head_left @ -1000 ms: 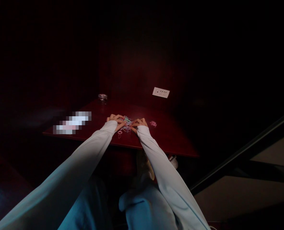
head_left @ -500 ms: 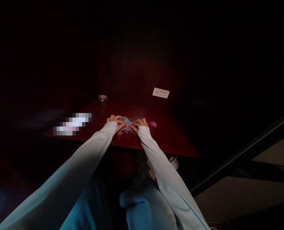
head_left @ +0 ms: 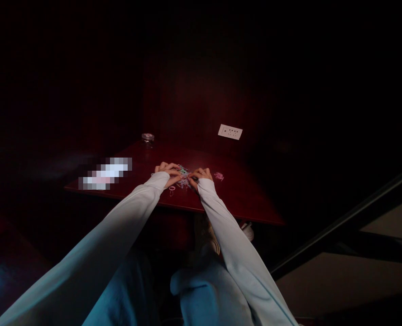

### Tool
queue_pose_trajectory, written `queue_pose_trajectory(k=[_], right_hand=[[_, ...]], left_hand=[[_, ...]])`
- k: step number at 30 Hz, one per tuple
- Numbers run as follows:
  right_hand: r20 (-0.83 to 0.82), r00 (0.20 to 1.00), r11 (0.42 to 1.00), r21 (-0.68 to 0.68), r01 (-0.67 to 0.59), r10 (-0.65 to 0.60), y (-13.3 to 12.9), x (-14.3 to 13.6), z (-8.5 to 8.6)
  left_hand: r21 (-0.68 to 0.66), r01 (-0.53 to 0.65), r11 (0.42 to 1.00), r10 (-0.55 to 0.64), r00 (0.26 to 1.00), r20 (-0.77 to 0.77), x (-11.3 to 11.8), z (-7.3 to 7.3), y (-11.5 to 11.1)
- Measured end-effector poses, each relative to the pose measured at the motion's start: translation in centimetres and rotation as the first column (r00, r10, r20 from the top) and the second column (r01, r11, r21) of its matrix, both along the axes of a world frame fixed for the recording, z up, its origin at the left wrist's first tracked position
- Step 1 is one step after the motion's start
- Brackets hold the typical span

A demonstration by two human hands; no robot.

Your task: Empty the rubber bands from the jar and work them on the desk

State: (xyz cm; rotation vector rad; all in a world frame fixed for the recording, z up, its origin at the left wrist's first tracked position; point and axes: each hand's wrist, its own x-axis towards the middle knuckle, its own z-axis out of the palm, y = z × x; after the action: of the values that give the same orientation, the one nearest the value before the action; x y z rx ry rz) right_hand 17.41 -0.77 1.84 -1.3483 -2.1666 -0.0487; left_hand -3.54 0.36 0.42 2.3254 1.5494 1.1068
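A loose pile of small pastel pieces [head_left: 184,181], which look like clips or bands, lies on the dark red table [head_left: 146,181]. At the pile's left side is my left hand [head_left: 168,171], fingers bent, thumb and fingertips among the pieces. My right hand [head_left: 201,174] touches the pile from the right with its fingertips drawn together. What either hand pinches is too small to make out. To the right sits a small group of pink pieces [head_left: 218,176]. One pink ring-like piece [head_left: 172,188] lies near my left wrist.
A clear jar with a lid [head_left: 147,138] stands at the table's back left. A blurred-out bright item [head_left: 107,174] lies on the left side. A white socket plate [head_left: 230,131] is on the wall behind. My knees are below the front edge.
The whole view has shifted slightly, so things appear a little further right. My left thumb and fingertips have shifted slightly within the pile, while my right hand stays at its right side.
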Motion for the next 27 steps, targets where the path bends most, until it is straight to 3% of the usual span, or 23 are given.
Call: queue_pose_trajectory(k=[27], right_hand=[[0.04,0.997,0.998,-0.037,-0.058,0.059,0.75,0.07,-0.26]], left_hand=[[-0.067,0.008,0.998,-0.009,1.0,-0.021,0.14,0.44,-0.45]])
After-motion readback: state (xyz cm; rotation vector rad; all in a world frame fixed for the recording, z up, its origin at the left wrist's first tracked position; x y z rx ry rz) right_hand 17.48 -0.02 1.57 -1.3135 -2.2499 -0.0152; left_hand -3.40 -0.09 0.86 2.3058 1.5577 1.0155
